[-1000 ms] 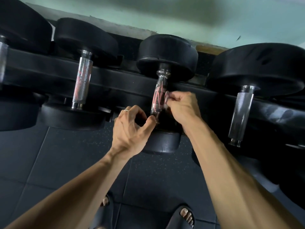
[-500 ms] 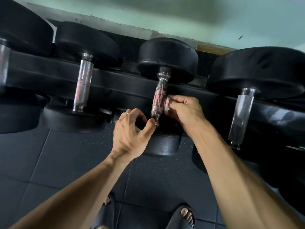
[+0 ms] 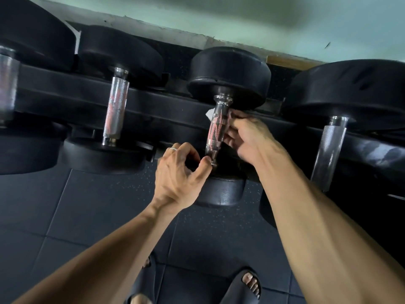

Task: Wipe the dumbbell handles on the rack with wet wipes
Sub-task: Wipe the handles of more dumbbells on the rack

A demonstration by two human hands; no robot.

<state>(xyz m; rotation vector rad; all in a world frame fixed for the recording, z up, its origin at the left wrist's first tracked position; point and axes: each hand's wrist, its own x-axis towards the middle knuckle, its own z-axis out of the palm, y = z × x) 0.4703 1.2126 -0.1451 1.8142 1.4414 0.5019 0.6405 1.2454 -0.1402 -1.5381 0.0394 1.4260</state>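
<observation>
Right hand (image 3: 245,137) now higher on handle (image 3: 215,130), wipe (image 3: 209,114) mostly hidden.

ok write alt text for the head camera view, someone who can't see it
A person's right hand presses a wet wipe around the middle dumbbell handle on a black rack, while the left hand pinches the handle's lower end.

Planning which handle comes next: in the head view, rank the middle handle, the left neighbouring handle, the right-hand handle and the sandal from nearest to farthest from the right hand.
1. Middle handle: touching the right hand, which presses a wipe to it.
2. Right-hand handle: to the hand's right.
3. Left neighbouring handle: beyond the left hand.
4. Sandal: on the floor below.
</observation>
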